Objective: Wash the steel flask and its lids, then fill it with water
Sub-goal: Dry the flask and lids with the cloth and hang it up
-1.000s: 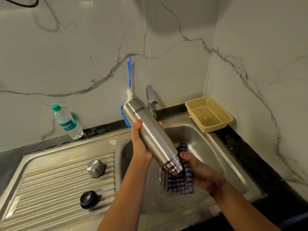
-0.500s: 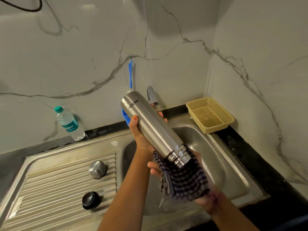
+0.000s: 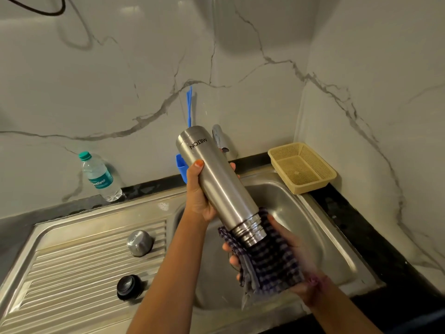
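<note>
My left hand [image 3: 199,196] grips the steel flask [image 3: 216,186] around its body, holding it upside down and tilted over the sink basin [image 3: 301,213]. The flask's threaded mouth points down into a dark checked cloth [image 3: 269,263]. My right hand [image 3: 296,261] holds that cloth cupped under and around the mouth. The steel outer lid [image 3: 140,242] and the black inner lid [image 3: 129,286] lie apart on the ribbed drainboard [image 3: 72,273] to the left.
A tap [image 3: 220,141] stands behind the flask at the wall. A blue bottle brush [image 3: 189,107] sticks up from a blue holder [image 3: 181,166]. A plastic water bottle [image 3: 100,177] leans at the back left. A beige mesh basket [image 3: 302,167] sits at the back right corner.
The flask has been lifted and tipped a little more upright. My right hand has spread the cloth wider beneath the flask's mouth.
</note>
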The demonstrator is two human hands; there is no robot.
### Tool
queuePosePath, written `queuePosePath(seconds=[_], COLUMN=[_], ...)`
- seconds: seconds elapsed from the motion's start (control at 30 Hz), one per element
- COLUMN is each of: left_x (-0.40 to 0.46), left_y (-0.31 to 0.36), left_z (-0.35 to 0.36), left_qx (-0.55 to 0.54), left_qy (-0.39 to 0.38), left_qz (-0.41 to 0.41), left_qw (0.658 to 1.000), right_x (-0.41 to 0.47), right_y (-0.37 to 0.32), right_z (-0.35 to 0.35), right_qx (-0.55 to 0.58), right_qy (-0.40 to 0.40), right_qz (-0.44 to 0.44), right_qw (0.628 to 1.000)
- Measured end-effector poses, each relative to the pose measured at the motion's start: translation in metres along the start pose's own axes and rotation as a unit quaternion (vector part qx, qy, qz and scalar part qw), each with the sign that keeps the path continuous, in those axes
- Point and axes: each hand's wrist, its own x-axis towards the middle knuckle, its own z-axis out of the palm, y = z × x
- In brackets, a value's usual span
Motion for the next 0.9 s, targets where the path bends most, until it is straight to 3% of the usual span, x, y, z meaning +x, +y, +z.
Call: queuePosePath(seconds=[0.07,0.13,0.23,0.3,0.47,0.6,0.63,0.7,0.83,0.9], left_x=[-0.002,-0.001,-0.003,-0.006,-0.006,-0.004,-0.004,-0.005,-0.008,-0.007], left_y=[0.007,0.011,0.017,0.017,0.008,0.0,-0.002,-0.005,-0.007,-0.003], left_z=[0.004,0.003,0.008,0.015,0.031,0.035,0.035,0.037,0.041,0.038], left_qx=[0.019,0.038,0.083,0.119,0.16,0.124,0.125,0.137,0.167,0.166], left_qy=[0.028,0.06,0.126,0.175,0.265,0.318,0.324,0.315,0.246,0.218], left_qz=[-0.015,-0.016,-0.015,0.005,0.052,0.053,0.055,0.058,0.069,0.063], left_qw=[0.999,0.997,0.988,0.977,0.949,0.938,0.936,0.937,0.952,0.96], right_x=[0.0,0.0,0.0,0.005,0.015,0.022,0.024,0.028,0.031,0.027], right_y=[-0.001,-0.003,-0.003,-0.001,0.014,0.025,0.026,0.027,0.017,0.005], right_z=[0.004,0.007,0.001,0.003,0.003,-0.005,-0.006,-0.009,-0.008,-0.004], right_qx=[0.001,-0.033,-0.151,-0.255,-0.502,-0.658,-0.679,-0.67,-0.603,-0.569], right_qy=[-0.04,-0.014,0.089,0.134,0.257,0.345,0.355,0.375,0.409,0.384], right_qz=[0.001,-0.009,-0.067,-0.12,-0.266,-0.334,-0.339,-0.324,-0.27,-0.224], right_qw=[0.999,0.999,0.982,0.95,0.782,0.58,0.546,0.552,0.629,0.692])
